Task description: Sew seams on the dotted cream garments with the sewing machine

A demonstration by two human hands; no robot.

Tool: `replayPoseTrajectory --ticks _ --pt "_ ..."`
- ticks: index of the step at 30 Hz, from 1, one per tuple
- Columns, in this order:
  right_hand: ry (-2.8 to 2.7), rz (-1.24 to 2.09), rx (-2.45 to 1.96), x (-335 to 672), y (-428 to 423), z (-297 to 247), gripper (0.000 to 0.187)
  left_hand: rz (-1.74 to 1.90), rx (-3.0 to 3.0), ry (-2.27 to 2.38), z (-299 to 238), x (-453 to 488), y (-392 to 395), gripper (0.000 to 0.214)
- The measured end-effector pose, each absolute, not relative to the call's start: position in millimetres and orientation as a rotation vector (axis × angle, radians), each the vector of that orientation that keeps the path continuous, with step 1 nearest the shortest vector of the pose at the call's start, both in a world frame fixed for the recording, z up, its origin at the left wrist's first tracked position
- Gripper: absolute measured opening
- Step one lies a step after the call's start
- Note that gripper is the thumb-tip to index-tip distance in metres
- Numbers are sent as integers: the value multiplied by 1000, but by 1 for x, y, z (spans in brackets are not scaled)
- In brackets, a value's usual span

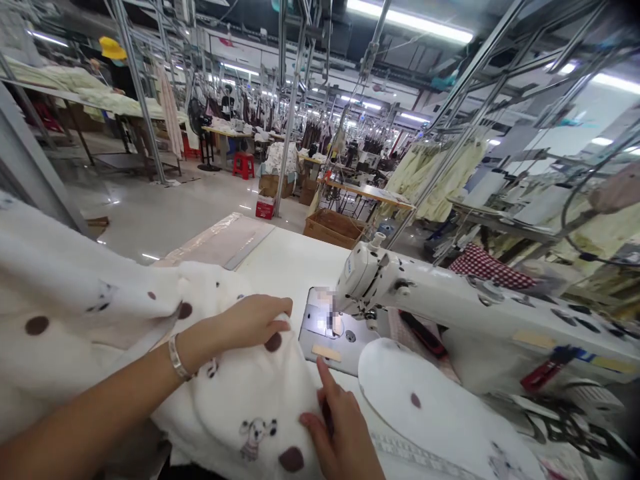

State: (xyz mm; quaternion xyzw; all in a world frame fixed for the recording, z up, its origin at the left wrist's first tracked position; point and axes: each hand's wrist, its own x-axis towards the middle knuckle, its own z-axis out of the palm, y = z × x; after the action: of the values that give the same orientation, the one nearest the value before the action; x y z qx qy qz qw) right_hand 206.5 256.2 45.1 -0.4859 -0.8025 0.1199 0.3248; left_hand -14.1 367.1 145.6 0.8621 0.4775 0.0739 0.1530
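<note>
White plush fabric [235, 413] with brown dots and small printed animal figures spreads over the left of the sewing table and hangs out of view. My left hand [255, 323], wearing a bracelet, pinches its upper edge between thumb and fingers. At the fabric's right edge is my right hand [345, 417], index finger stretched forward and thumb apart, resting on the cloth; its other fingers are partly hidden. Ahead of it stands the sewing machine [367, 273], its lit needle plate [320, 337] blurred around the needle. A rounded white fabric piece [395, 380] lies right of my right hand.
A ruler strip [405, 453] borders the rounded piece. Red-handled snips [543, 377] rest against the machine arm, and a dark tool [423, 333] lies behind the needle area. Beyond the table are a cardboard box [333, 230], metal poles and a red stool [243, 165].
</note>
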Motion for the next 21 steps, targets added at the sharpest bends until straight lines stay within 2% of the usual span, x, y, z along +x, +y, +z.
replayPoseTrajectory --ticks 3,7,12,18,21 --pt "-2231 283 -1191 216 264 38 56 243 2498 1432 145 5 386 18" --pt "-2235 220 -1149 229 276 28 38 360 2460 1419 120 49 416 20" --pt "-2202 248 -1087 234 283 22 30 430 2391 1386 89 73 431 32" --pt "-2174 368 -1020 231 282 40 26 482 2409 1277 83 68 440 11" --pt "-2149 411 -1053 230 280 48 22 507 2439 1238 83 67 434 8"
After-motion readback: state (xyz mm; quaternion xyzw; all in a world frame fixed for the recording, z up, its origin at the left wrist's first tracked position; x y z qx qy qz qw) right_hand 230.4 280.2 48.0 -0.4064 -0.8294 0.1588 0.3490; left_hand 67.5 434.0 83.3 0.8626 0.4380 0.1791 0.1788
